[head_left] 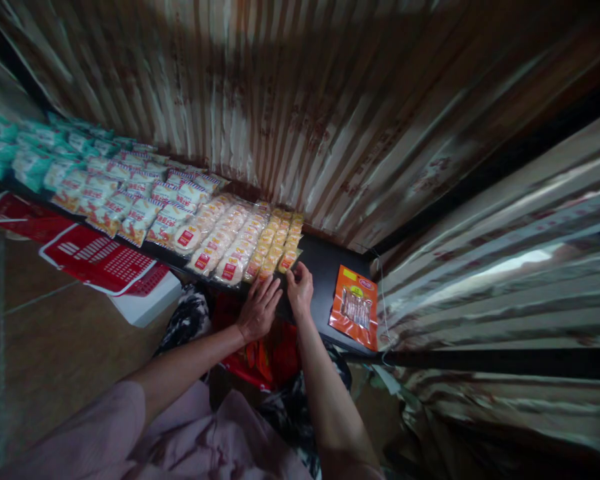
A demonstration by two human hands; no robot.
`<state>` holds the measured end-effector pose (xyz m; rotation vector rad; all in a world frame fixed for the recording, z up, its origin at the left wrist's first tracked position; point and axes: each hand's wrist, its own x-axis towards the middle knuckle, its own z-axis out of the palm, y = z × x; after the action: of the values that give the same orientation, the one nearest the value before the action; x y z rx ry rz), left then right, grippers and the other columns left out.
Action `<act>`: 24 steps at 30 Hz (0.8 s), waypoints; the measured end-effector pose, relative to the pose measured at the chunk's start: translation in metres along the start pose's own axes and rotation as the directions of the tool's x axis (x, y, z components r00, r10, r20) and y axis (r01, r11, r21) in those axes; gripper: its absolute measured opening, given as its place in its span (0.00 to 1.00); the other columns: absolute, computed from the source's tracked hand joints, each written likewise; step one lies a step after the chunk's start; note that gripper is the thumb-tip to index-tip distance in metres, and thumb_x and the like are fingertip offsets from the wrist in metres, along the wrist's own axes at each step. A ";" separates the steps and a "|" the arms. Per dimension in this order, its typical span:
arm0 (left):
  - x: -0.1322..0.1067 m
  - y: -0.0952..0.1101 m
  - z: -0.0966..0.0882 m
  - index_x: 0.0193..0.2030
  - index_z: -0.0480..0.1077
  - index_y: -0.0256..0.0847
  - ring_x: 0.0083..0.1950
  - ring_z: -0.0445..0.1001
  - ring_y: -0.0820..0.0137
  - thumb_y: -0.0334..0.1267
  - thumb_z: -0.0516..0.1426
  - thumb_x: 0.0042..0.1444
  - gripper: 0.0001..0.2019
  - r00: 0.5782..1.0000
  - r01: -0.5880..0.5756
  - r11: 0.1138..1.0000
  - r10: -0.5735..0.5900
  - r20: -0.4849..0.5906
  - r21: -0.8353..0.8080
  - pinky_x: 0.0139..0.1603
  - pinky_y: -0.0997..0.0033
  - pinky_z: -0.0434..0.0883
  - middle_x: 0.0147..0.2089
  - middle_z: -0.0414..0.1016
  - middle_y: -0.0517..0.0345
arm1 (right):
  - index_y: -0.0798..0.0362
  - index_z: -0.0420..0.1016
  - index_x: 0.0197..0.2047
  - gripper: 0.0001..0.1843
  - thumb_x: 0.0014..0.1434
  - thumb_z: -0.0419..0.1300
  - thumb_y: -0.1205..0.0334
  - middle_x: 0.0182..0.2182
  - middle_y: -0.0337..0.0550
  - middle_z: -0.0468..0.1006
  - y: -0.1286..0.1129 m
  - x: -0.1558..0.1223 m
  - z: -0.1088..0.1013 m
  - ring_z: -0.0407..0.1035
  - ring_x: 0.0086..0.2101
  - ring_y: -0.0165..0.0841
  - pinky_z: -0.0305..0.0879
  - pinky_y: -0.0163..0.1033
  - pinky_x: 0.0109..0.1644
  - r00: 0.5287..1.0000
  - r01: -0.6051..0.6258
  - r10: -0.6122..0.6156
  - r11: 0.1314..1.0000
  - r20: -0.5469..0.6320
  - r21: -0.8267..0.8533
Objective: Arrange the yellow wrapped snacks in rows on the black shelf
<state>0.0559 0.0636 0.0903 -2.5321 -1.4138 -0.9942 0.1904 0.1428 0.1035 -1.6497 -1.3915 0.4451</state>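
Observation:
A dark shelf [325, 267] carries rows of snack packets laid flat. My left hand [258, 308] rests palm down at the shelf's front edge, fingers stretched toward the small yellow packets [277, 241]. My right hand [300, 288] is right beside it, fingers curled on the front end of the yellow rows; whether it holds a packet is hidden. A red bag [275, 353] lies in my lap under both wrists.
White-and-red packets [220, 240], larger white bags [130, 200] and teal packets [20, 157] run leftward along the shelf. An orange packet [355, 308] lies alone at the right end. Red baskets [97, 257] sit on the floor at left. Corrugated metal sheeting [330, 100] backs the shelf.

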 end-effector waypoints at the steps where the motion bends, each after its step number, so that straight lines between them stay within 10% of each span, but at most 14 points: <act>1: -0.002 0.002 -0.001 0.60 0.63 0.32 0.73 0.40 0.59 0.29 0.46 0.60 0.21 1.000 -0.001 1.000 0.001 0.012 -0.011 0.68 0.46 0.50 0.67 0.57 0.44 | 0.60 0.69 0.54 0.26 0.56 0.53 0.54 0.43 0.53 0.73 -0.001 -0.001 -0.001 0.68 0.39 0.35 0.66 0.41 0.47 1.000 0.008 -0.008 1.000 -0.006 -0.002; 11: -0.052 0.016 -0.002 0.60 0.62 0.30 0.72 0.42 0.60 0.28 0.48 0.57 0.23 0.979 -0.027 0.985 0.061 0.195 -0.173 0.68 0.50 0.54 0.68 0.55 0.41 | 0.57 0.71 0.48 0.19 0.59 0.50 0.55 0.41 0.49 0.76 -0.022 -0.067 -0.014 0.71 0.39 0.33 0.67 0.39 0.47 0.994 0.004 0.014 0.985 -0.107 0.171; 17: -0.098 0.008 0.010 0.60 0.61 0.32 0.69 0.52 0.63 0.27 0.48 0.56 0.24 0.928 0.056 0.942 0.073 0.366 -0.331 0.67 0.57 0.58 0.64 0.61 0.42 | 0.54 0.75 0.42 0.14 0.59 0.50 0.60 0.38 0.46 0.79 -0.009 -0.140 -0.011 0.73 0.38 0.33 0.67 0.37 0.47 0.978 -0.027 -0.001 0.991 0.210 0.134; 24: -0.132 -0.015 0.023 0.43 0.74 0.32 0.55 0.72 0.61 0.22 0.50 0.50 0.16 0.519 0.649 0.761 -0.448 0.727 0.006 0.58 0.63 0.67 0.51 0.74 0.41 | 0.53 0.76 0.43 0.17 0.54 0.52 0.74 0.39 0.48 0.81 0.023 -0.196 0.029 0.76 0.39 0.36 0.68 0.34 0.42 0.700 -0.144 0.292 0.952 0.652 -0.271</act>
<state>0.0079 -0.0167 -0.0068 -2.8490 -2.6029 -0.1877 0.1233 -0.0241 0.0176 -1.9244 -1.8175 1.1955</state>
